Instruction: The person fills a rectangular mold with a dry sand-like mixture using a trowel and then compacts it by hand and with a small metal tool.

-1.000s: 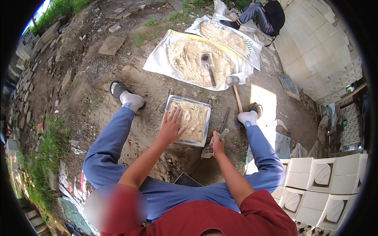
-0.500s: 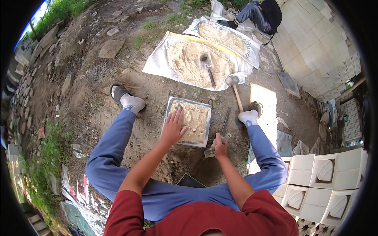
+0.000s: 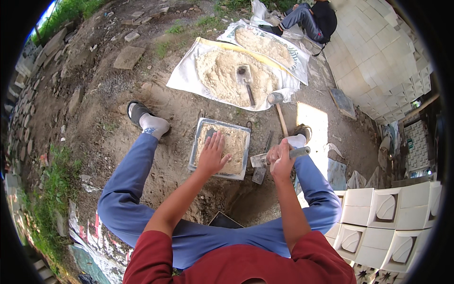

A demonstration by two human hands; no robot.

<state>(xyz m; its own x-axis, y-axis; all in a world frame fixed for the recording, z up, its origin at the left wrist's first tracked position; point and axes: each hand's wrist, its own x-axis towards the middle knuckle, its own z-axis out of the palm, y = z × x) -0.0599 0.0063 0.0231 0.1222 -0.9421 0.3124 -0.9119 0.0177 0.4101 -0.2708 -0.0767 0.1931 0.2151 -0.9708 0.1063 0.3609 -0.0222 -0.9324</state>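
A square metal mould (image 3: 195, 154) filled with sandy mix (image 3: 234, 144) lies on the ground between my feet. My left hand (image 3: 212, 155) lies flat on the mix, fingers spread. My right hand (image 3: 281, 158) is closed around the grey handle of a trowel (image 3: 259, 161), held just right of the mould with its blade pointing toward the mould's edge. A flat metal piece (image 3: 259, 176) lies on the dirt under the trowel.
Two white sacks (image 3: 182, 75) beyond the mould carry heaps of sandy mix, with a small shovel (image 3: 246, 80) on one. A mallet (image 3: 278, 106) lies near my right foot. White cast blocks (image 3: 388, 213) are stacked at right. Another person (image 3: 312, 16) sits at the far top.
My right hand has lifted the trowel from the ground and brought it up beside the mould. My left hand stays pressed on the mix.
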